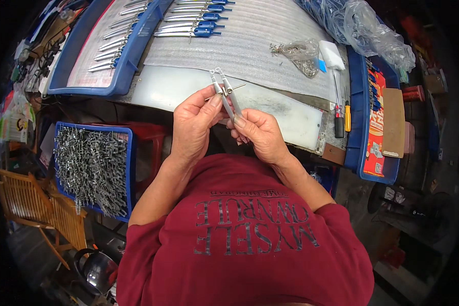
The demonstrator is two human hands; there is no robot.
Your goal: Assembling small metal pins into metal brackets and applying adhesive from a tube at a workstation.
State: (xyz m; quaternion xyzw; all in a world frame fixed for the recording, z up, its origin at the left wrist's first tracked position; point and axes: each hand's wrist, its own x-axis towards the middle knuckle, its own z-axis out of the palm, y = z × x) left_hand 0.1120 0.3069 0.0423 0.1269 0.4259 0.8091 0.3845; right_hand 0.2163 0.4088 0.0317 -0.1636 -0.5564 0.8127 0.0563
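Over the table's near edge I hold a silvery metal drawing compass [231, 100], its two legs lying close together and a thin rod crossing them. My left hand [191, 122] is closed on the left leg, thumb by the crossing rod. Lower down, my right hand [262, 133] pinches the lower ends of the legs between thumb and fingers. The upper ends point away from me and carry no blue head. Fingers partly hide the lower ends. Beyond my hands lies a pale white board [176, 89] on the table.
Blue-headed compasses [199, 24] lie in a row at the back, more inside a blue tray [84, 91]. A blue crate [131, 168] of metal compass parts stands left. At right are screwdrivers [339, 120], a plastic bag of small metal parts [303, 53] and another blue tray [359, 143].
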